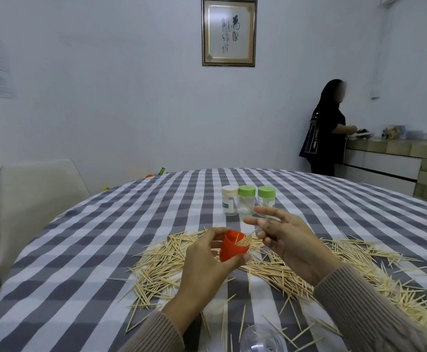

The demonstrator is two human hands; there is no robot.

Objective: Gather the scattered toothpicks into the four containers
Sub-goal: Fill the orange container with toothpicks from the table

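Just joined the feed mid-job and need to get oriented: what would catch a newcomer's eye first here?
The pale toothpicks strewn in a wide band across the near half of the checked tablecloth. At their centre, the left hand grips a red cap with a few toothpicks in it, and the right hand hovers beside it. Behind stand three capped containers in a row, one white-lidded, two green.

Pale wooden toothpicks (265, 269) lie on a tablecloth (120, 224) checked in grey and white. An orange-red container (232, 246), two clear jars with green lids (247, 191) and one with a cream lid (230, 190).
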